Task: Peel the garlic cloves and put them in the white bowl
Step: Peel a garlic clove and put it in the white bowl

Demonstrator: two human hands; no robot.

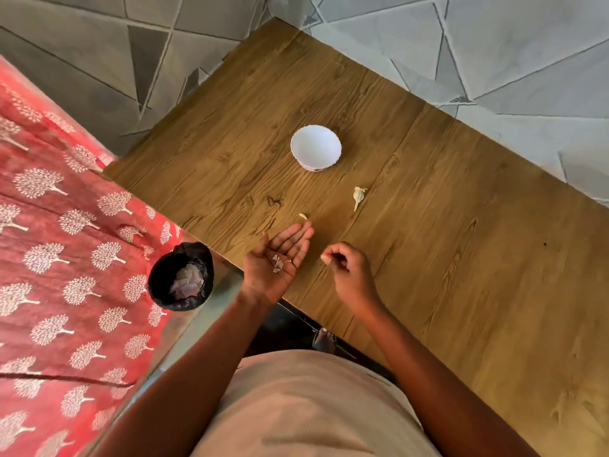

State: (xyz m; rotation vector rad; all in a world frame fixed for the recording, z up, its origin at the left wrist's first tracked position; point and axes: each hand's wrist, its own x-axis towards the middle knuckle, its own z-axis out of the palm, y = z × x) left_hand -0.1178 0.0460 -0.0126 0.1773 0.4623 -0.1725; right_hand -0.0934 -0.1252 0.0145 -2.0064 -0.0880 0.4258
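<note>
The white bowl (315, 147) stands on the wooden table (428, 209) and looks empty. A garlic piece with its papery skin and stem (358, 196) lies to the bowl's near right. A small yellowish clove (303, 216) lies just beyond my left fingertips. My left hand (278, 262) is palm up at the table's near edge, fingers straight, with bits of garlic skin (278, 262) lying in the palm. My right hand (346, 265) is beside it, fingers curled, pinching a small pale bit between thumb and forefinger.
A small bin lined with a black bag (181, 277), holding pale scraps, stands on the floor left of the table. A red cloth with white tree print (66, 258) covers the left side. Grey tiled floor (494, 61) surrounds the table.
</note>
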